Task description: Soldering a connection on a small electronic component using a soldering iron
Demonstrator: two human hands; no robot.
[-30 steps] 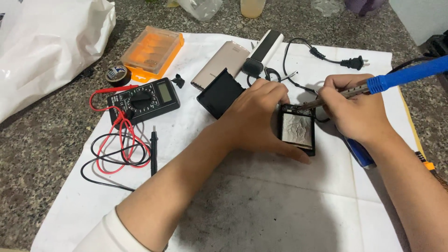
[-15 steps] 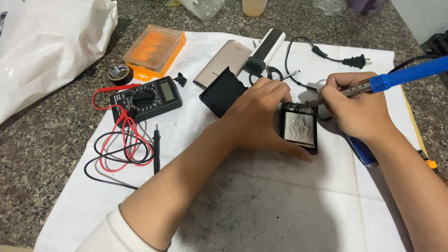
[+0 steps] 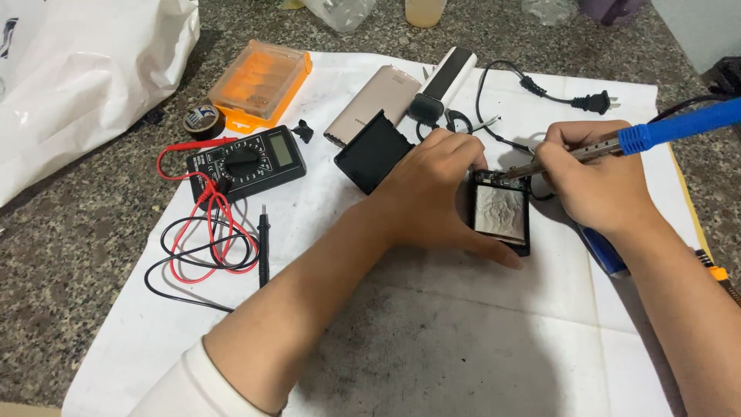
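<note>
The left hand [image 3: 436, 193] covers the left edge of the small black open-cased device [image 3: 502, 212]. The blue-handled soldering iron [image 3: 617, 143] runs off the right edge, its tip contact too small to tell. Clear bottles [image 3: 424, 9] are cropped at the top.
</note>
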